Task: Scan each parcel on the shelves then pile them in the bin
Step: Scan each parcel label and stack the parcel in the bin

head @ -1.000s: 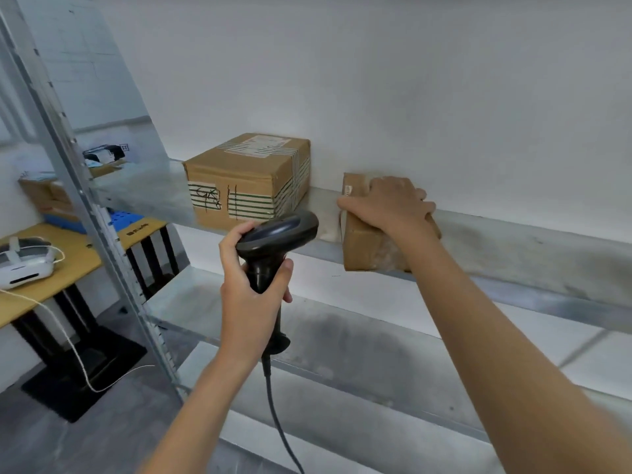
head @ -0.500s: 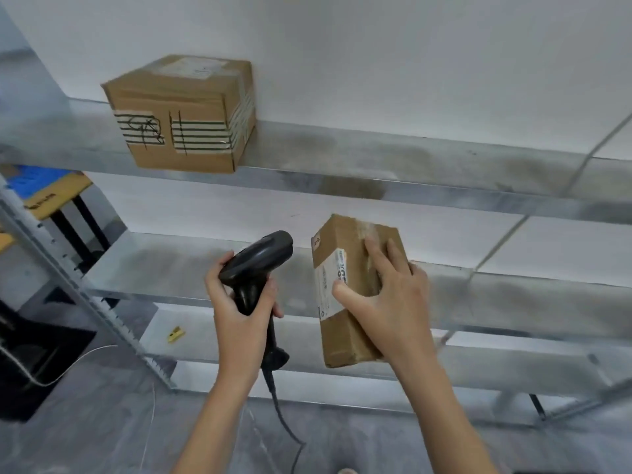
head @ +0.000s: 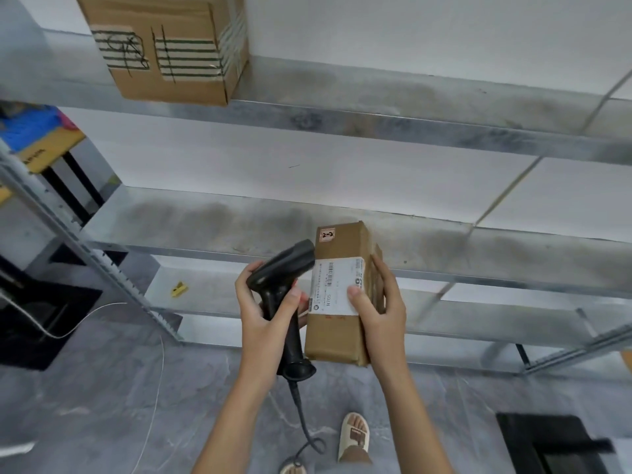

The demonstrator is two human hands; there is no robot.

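Small parcel (head: 338,295) off the shelves and up in front of the chest, gripped along its right side by the right hand (head: 379,309), thumb pinning the white label (head: 337,285) face-up so the barcode shows. Left hand (head: 263,316) wrapped round the scanner (head: 280,278) handle, nose tipped right at that label, nearly touching — lined up for the read. Second parcel (head: 167,49) waiting on the top shelf (head: 410,107). No bin in sight.

1 head-worn view looks forward and steeply down, close above both hands, toward grey metal shelves (head: 410,131) and grey floor (head: 102,405).
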